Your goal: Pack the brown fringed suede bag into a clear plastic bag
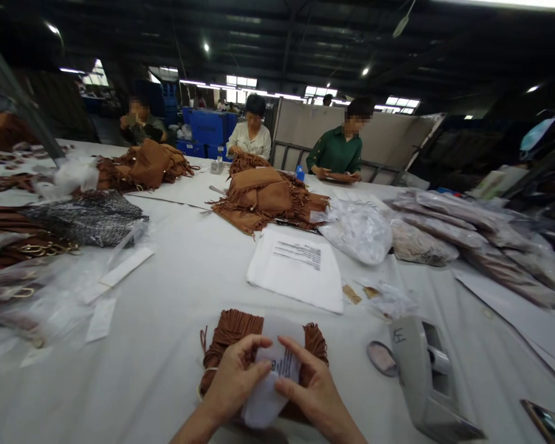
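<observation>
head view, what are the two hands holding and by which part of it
A thin white printed sheet, over brown fringed material: the left hand holds its left side, the right hand its right.

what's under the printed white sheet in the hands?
A brown fringed item; strands show either side of the printed white sheet. Its middle is covered, not visible.

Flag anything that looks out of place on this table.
Two small brown scraps lie beside the printed white sheets, one amid crumpled clear plastic. They look like stray litter; I see nothing spilled.
</observation>
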`<state>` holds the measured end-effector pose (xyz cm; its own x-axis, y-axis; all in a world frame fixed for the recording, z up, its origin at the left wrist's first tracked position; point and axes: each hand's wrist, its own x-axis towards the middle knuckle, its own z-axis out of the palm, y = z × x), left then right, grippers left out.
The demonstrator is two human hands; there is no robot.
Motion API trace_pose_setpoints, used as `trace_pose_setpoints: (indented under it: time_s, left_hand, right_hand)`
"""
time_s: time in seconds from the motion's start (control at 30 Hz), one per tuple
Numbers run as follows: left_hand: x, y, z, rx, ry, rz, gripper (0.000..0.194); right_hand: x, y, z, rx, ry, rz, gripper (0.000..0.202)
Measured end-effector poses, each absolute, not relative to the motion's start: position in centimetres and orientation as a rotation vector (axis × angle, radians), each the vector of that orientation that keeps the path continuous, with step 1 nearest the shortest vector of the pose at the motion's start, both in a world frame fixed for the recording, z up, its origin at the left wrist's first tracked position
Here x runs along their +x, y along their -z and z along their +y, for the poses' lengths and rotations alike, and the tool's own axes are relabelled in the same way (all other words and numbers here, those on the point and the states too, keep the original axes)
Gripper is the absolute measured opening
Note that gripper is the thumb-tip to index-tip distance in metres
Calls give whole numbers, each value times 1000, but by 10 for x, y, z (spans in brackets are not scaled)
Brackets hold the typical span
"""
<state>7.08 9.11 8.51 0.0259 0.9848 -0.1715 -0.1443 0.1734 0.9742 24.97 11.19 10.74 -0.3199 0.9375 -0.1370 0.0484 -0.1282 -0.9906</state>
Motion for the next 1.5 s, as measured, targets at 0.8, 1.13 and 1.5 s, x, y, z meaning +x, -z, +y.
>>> trace_pose_setpoints:
  time_s: [0.8,1.13,1.5]
  left_hand:
    - [68,-70,90,401,-1121,1010,59]
    - [82,-77,75,670,-927,871,52]
    - [102,-37,81,701,-885,1084,42]
  right_hand:
    - [239,-66,119,-1402,-1379,-1096,55]
    - [248,-62,122,-1441,-1248,-1099,36]
    - [361,-79,199,-1826,-448,-1175,57]
